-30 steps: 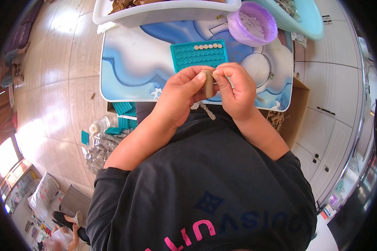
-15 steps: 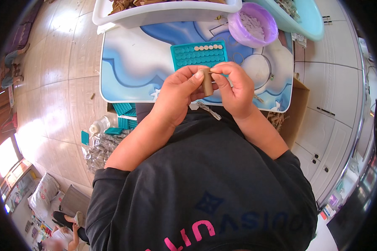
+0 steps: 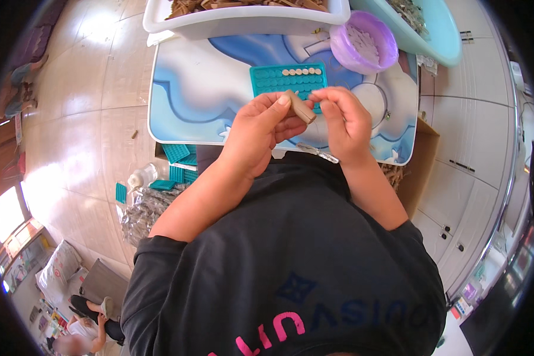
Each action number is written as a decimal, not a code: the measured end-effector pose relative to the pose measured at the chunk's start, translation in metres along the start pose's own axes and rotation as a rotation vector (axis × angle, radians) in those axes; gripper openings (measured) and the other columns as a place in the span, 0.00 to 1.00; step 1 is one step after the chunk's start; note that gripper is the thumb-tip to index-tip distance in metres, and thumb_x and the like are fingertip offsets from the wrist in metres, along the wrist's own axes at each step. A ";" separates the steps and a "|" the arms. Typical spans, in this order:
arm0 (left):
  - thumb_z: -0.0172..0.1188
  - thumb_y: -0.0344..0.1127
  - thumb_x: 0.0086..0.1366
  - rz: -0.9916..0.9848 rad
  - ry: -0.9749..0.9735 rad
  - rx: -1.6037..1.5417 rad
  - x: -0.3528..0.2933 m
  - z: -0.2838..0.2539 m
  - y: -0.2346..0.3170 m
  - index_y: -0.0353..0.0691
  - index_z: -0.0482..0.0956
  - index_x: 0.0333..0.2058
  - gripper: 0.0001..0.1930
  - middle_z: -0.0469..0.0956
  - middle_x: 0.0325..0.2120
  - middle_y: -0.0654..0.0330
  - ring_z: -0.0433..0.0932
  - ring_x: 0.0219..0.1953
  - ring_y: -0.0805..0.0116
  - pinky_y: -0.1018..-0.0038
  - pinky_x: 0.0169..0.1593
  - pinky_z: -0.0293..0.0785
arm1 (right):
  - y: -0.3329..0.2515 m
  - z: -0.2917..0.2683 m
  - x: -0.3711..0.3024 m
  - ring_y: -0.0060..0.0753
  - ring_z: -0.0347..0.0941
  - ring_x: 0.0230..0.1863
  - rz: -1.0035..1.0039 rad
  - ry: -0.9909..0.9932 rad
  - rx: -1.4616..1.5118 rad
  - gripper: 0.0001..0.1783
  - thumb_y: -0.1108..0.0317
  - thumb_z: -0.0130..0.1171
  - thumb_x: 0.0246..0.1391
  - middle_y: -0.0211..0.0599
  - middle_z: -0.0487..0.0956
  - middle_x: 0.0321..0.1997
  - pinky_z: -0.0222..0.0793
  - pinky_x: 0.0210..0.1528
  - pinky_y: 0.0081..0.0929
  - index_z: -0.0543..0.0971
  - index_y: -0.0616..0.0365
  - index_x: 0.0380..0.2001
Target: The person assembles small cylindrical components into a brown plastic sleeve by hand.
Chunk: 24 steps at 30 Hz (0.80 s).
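My left hand (image 3: 256,127) is closed round a short brown cardboard-like tube (image 3: 299,108), thumb on its upper end. The tube slants, its lower end pointing right toward my other hand. My right hand (image 3: 345,121) is a little apart from it, thumb and fingertips drawn together; anything between them is too small to make out. Just beyond the hands lies a teal tray (image 3: 268,74) with rows of round hollows, several pale discs (image 3: 302,72) in its far row. Below the hands hangs or lies a pale twisted bundle (image 3: 319,152) near the table edge.
The blue-and-white table (image 3: 190,89) carries a white bin (image 3: 249,21) of brown pieces, a purple bowl (image 3: 391,50) of white pieces and a light-blue basin (image 3: 448,41). Right of it stands a cardboard box (image 3: 424,148); teal trays (image 3: 175,153) and plastic bags (image 3: 142,216) sit left.
The tube has tipped from nearly upright to slanting. My right hand has moved off its top to the right. The twisted bundle has shifted right; the whole view has also moved slightly.
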<state>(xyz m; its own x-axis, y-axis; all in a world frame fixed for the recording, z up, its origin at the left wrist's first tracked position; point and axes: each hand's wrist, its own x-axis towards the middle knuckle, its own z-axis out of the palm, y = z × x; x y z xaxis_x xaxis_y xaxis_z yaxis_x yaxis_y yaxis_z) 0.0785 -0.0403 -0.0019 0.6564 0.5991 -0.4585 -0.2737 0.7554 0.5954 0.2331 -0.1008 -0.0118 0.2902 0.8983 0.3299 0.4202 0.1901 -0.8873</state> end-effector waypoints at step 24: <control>0.59 0.35 0.56 1.319 0.460 1.628 0.054 0.002 0.113 0.43 0.76 0.34 0.07 0.75 0.26 0.58 0.75 0.27 0.56 0.67 0.34 0.72 | 0.044 -0.163 -0.058 0.24 0.71 0.40 0.128 0.829 -0.199 0.12 0.73 0.54 0.56 0.38 0.76 0.39 0.69 0.46 0.21 0.72 0.65 0.43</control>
<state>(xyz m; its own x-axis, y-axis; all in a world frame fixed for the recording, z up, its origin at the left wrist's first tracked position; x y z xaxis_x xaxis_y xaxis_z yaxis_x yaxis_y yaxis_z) 0.0841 0.0767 0.0415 0.3964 0.6434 0.6549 0.5462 -0.7386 0.3950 0.3743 -0.2091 -0.0173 0.8470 0.3141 0.4289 0.4620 -0.0358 -0.8862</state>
